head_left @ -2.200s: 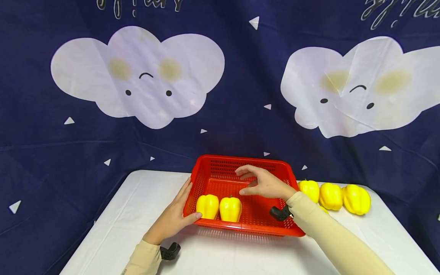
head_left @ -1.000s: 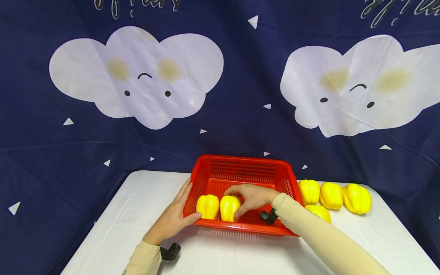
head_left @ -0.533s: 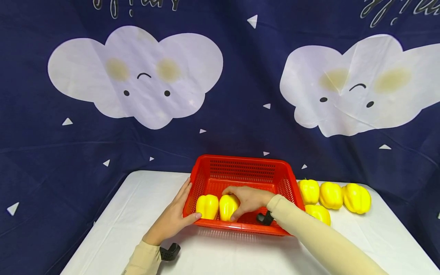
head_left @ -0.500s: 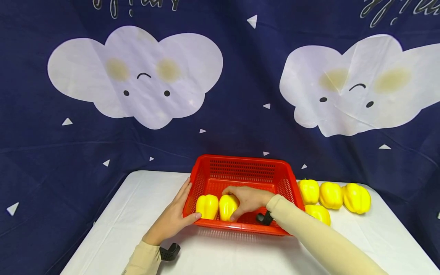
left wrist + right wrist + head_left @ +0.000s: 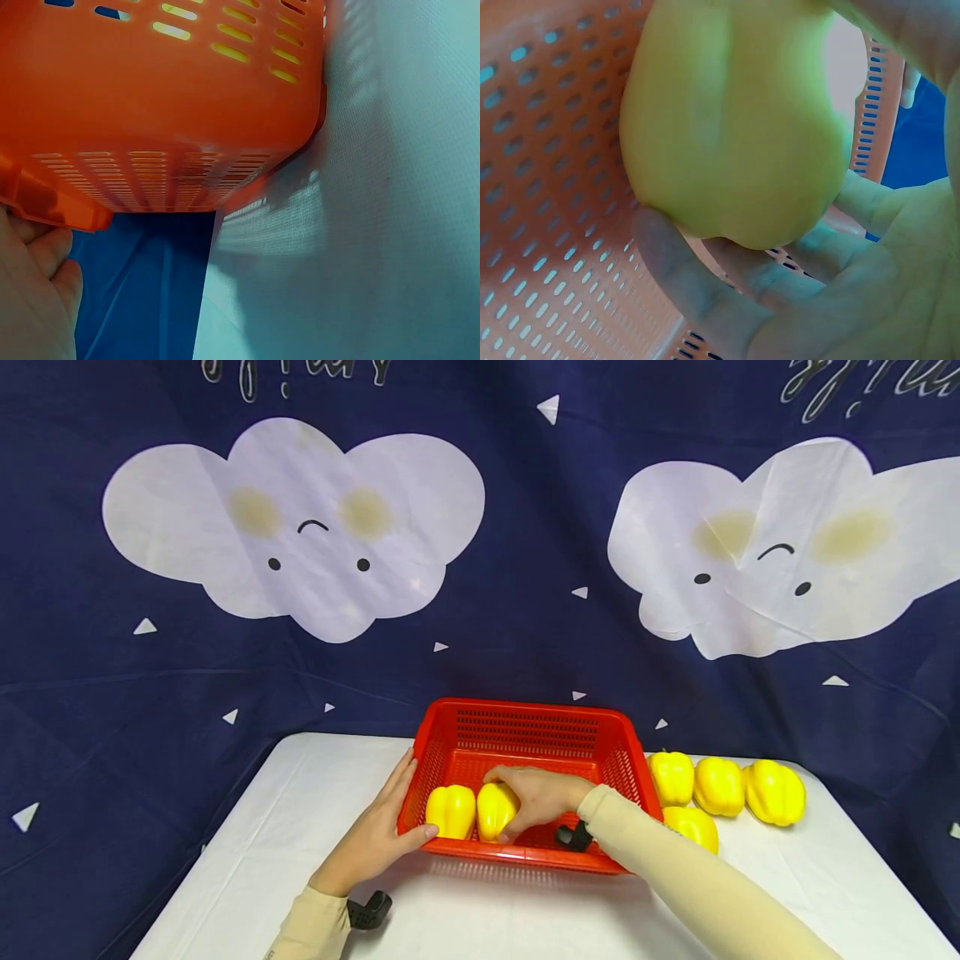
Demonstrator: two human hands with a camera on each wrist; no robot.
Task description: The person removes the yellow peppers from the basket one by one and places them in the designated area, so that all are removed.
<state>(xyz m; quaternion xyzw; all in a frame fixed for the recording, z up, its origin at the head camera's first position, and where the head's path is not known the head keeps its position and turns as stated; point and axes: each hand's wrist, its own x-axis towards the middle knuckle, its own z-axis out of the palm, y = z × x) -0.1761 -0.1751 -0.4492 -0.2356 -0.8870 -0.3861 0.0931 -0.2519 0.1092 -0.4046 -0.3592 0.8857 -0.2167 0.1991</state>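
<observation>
my right hand [image 5: 536, 795] has come down from above the middle of the red basket [image 5: 517, 853] and now grips a yellow bell pepper [image 5: 495, 814], thumb on the near side, fingers curled round the far side. the pepper sits inside the basket, close to its near wall, much where it was two seconds ago; i cannot tell whether it bears weight on the basket floor. for the work, i judge this means the pepper is under my control rather than loose. a second pepper [image 5: 450, 812] is just beside it, in the basket's near left corner. my left hand [image 5: 371, 839] stays at the basket's left side, fingers straight, thumb spread over the rim. four more peppers [image 5: 720, 787] lie outside, right of the basket.
</observation>
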